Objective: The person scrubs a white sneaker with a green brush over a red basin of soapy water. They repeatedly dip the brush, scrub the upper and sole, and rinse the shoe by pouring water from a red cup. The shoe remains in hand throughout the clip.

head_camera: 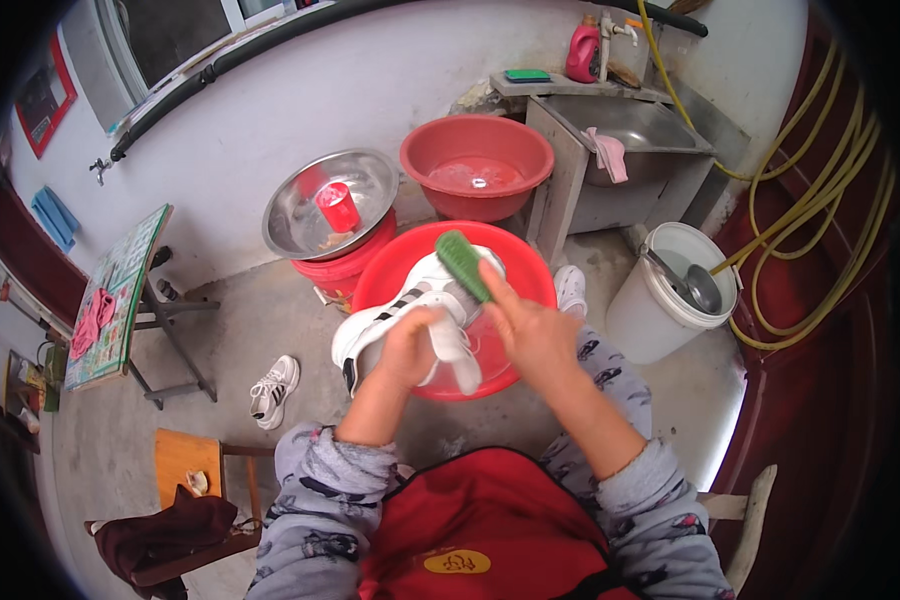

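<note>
My left hand (pixel 411 346) grips a white sneaker (pixel 367 330) with dark stripes by its opening, its tongue and laces hanging out beside my fingers. The shoe is held tilted over a red plastic basin (pixel 390 259). In my right hand (pixel 532 330) is a green scrubbing brush (pixel 461 262), lying against the toe area of the shoe. The brush hides part of the upper, and its bristles are not clearly visible. A second white striped sneaker (pixel 276 391) rests on the concrete floor to the left.
Behind the basin, a steel bowl (pixel 285 217) holding a red cup (pixel 337 208) tops a red bucket (pixel 330 274). Beside it stands a larger reddish basin (pixel 480 199) with liquid. At right are a sink (pixel 615 127) and a white bucket (pixel 637 322) with a ladle (pixel 701 289); a folding table (pixel 120 315) stands left.
</note>
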A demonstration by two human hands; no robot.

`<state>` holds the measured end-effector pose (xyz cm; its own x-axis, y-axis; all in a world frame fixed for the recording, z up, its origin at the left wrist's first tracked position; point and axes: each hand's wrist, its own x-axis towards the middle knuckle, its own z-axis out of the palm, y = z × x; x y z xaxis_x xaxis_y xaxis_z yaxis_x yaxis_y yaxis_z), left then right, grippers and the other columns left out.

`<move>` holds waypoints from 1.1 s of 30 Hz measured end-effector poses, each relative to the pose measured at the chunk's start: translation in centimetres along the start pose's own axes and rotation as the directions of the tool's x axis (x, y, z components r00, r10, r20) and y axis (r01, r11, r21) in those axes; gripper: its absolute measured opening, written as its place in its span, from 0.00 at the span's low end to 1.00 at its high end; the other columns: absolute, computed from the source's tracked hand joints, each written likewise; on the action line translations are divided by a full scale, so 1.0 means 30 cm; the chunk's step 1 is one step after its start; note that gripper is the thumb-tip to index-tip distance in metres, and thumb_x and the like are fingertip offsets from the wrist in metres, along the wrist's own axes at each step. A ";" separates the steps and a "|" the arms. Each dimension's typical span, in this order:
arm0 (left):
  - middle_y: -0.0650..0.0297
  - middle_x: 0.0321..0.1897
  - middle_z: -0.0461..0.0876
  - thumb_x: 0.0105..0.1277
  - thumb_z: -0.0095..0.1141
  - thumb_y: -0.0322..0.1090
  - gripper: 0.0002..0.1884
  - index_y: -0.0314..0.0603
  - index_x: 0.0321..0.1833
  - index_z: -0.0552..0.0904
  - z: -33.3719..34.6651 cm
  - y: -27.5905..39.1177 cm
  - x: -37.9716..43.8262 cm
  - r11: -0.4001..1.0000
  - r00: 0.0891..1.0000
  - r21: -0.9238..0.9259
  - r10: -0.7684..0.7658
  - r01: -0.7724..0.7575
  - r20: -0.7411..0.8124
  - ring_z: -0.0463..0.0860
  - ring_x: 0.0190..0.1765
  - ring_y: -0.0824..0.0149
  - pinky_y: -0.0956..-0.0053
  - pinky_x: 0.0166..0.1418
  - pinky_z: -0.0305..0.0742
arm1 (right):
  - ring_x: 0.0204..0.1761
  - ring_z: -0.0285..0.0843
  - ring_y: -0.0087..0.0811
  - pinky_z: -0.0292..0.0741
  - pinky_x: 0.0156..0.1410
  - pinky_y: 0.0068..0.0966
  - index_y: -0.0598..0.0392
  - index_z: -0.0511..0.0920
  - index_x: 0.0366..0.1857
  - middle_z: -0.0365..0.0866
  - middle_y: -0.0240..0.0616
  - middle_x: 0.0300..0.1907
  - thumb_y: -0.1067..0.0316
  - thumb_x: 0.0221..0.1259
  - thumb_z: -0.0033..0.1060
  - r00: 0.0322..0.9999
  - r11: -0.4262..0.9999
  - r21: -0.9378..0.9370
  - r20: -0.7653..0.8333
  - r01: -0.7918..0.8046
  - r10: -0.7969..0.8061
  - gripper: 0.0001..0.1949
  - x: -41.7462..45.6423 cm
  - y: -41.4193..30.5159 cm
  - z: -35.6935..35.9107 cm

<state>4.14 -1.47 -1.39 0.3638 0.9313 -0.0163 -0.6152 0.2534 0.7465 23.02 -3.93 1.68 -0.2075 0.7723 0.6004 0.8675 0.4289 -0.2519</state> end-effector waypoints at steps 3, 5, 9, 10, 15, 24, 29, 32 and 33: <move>0.48 0.62 0.76 0.69 0.43 0.67 0.40 0.32 0.65 0.72 -0.071 0.022 0.044 0.829 0.972 -0.547 0.021 0.115 0.235 0.79 0.60 0.52 0.56 0.67 0.71 | 0.18 0.77 0.40 0.70 0.21 0.39 0.36 0.66 0.71 0.77 0.38 0.18 0.57 0.65 0.59 0.997 0.970 0.235 0.013 0.068 -0.073 0.29 -0.091 -0.087 0.002; 0.48 0.60 0.78 0.67 0.42 0.70 0.43 0.30 0.64 0.72 0.059 0.068 0.032 0.912 0.995 -0.409 -0.016 -0.028 -0.103 0.79 0.59 0.51 0.58 0.67 0.71 | 0.18 0.78 0.40 0.70 0.22 0.39 0.36 0.66 0.71 0.77 0.38 0.19 0.57 0.64 0.60 0.981 0.934 0.317 -0.151 0.167 -0.124 0.29 -0.153 -0.119 0.045; 0.47 0.59 0.78 0.66 0.39 0.72 0.46 0.29 0.66 0.71 -0.023 0.012 0.047 0.831 0.981 -0.547 0.014 0.097 0.195 0.79 0.59 0.48 0.57 0.67 0.71 | 0.19 0.78 0.41 0.71 0.23 0.39 0.38 0.66 0.71 0.77 0.38 0.18 0.58 0.63 0.62 0.998 0.975 0.224 0.051 0.012 -0.024 0.30 -0.084 -0.081 0.032; 0.48 0.59 0.78 0.66 0.39 0.73 0.46 0.30 0.66 0.71 -0.035 -0.004 0.055 0.800 0.957 -0.583 0.041 0.140 0.286 0.78 0.59 0.48 0.58 0.67 0.72 | 0.19 0.78 0.41 0.71 0.23 0.39 0.38 0.66 0.71 0.77 0.38 0.18 0.58 0.63 0.62 0.999 0.977 0.213 0.032 -0.001 -0.006 0.30 -0.051 -0.076 0.038; 0.48 0.61 0.76 0.65 0.37 0.74 0.47 0.31 0.67 0.70 -0.030 0.030 0.051 0.866 0.982 -0.492 0.013 0.084 0.191 0.76 0.63 0.50 0.60 0.70 0.69 | 0.20 0.79 0.43 0.73 0.27 0.38 0.38 0.68 0.70 0.80 0.45 0.22 0.62 0.64 0.61 0.991 0.947 0.318 0.132 -0.040 -0.002 0.29 -0.104 -0.144 0.024; 0.52 0.65 0.73 0.63 0.36 0.78 0.47 0.42 0.69 0.70 0.027 0.001 0.056 0.958 0.995 -0.285 -0.060 0.036 -0.075 0.71 0.66 0.51 0.57 0.72 0.62 | 0.17 0.77 0.43 0.71 0.24 0.42 0.36 0.65 0.71 0.76 0.41 0.16 0.58 0.65 0.58 0.997 0.977 0.203 0.056 -0.059 0.049 0.29 0.028 -0.129 0.077; 0.47 0.67 0.70 0.59 0.34 0.82 0.56 0.31 0.72 0.63 0.031 0.093 0.051 0.923 0.996 -0.378 0.047 -0.072 -0.075 0.72 0.66 0.49 0.58 0.73 0.64 | 0.17 0.77 0.41 0.71 0.23 0.40 0.36 0.64 0.72 0.76 0.39 0.15 0.60 0.64 0.61 0.997 0.944 0.327 0.052 0.036 -0.056 0.31 -0.143 -0.140 0.044; 0.49 0.66 0.71 0.63 0.33 0.79 0.52 0.33 0.71 0.64 0.090 0.072 0.031 0.956 0.992 -0.291 0.007 -0.043 -0.126 0.72 0.66 0.50 0.59 0.72 0.64 | 0.17 0.77 0.41 0.72 0.23 0.39 0.34 0.64 0.72 0.76 0.37 0.16 0.59 0.65 0.60 1.000 0.988 0.154 0.006 0.027 -0.028 0.30 -0.030 -0.095 0.043; 0.49 0.66 0.71 0.63 0.33 0.78 0.51 0.33 0.70 0.66 0.061 0.043 0.036 0.932 0.999 -0.359 0.040 -0.043 -0.015 0.71 0.66 0.50 0.58 0.72 0.63 | 0.18 0.77 0.42 0.72 0.23 0.39 0.34 0.65 0.71 0.77 0.38 0.16 0.59 0.65 0.59 1.000 0.992 0.122 0.016 0.011 -0.013 0.29 0.012 -0.102 0.033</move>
<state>5.02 -0.61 0.77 0.3285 0.9445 0.0040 -0.8401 0.2903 0.4582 19.85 -4.49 1.93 -0.2256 0.7741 0.5915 0.8037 0.4910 -0.3361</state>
